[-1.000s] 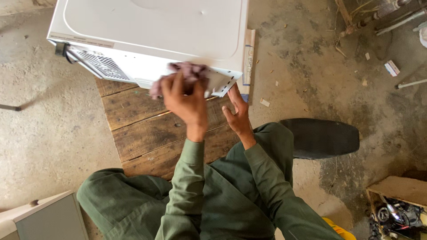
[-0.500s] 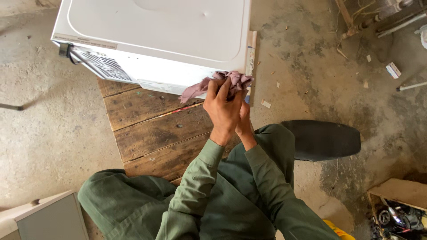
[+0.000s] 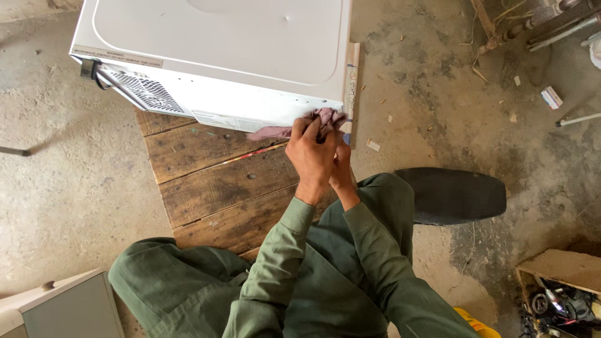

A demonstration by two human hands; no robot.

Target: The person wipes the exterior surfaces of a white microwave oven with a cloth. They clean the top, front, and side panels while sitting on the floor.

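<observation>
Left hand (image 3: 313, 156) bunches a pink rag (image 3: 307, 125) against the white microwave's (image 3: 219, 50) lower corner, mid-wipe.

Going by size: the microwave sits at 12 o'clock on the wooden pallet (image 3: 213, 181), rag touching its near edge at 1 o'clock. Fingers are clamped on the rag; the right hand (image 3: 342, 175), mostly hidden behind the left, cannot be read. Wiping seems under way; a further stroke would need steady pressure along that edge.

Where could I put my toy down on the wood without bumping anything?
The wooden platform has bare planks between the white appliance and the green-clad knee. It is crowded at the appliance's near right corner, where the left hand presses a pinkish cloth and the right hand sits behind it.
</observation>
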